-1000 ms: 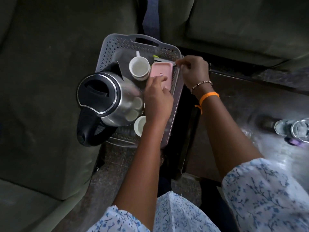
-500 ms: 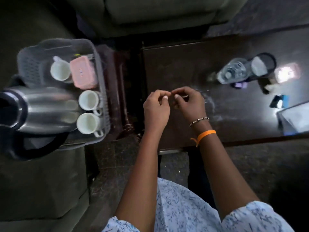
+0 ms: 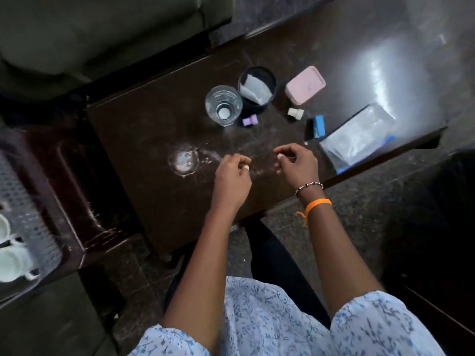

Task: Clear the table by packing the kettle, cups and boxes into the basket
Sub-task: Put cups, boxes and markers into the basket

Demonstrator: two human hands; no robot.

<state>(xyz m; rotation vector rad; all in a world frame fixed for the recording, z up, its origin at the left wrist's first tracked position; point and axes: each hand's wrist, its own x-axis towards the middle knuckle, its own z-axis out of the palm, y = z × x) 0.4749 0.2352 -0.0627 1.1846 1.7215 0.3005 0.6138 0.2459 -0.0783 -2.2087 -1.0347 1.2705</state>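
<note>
The dark desk (image 3: 159,201) still holds a pink box (image 3: 305,85) at one o'clock. My left hand (image 3: 232,176) and right hand (image 3: 297,163) hang loosely curled, holding nothing. I should grip its sides. The basket (image 3: 28,217) waits at nine o'clock.

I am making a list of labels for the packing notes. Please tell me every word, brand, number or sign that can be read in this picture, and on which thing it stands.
No text can be read.
pink box: a small dark mark on the lid, too blurred to read.
blue box: a faint mark near its lower end, too small to read.
clear packet: no print that I can make out.
</note>
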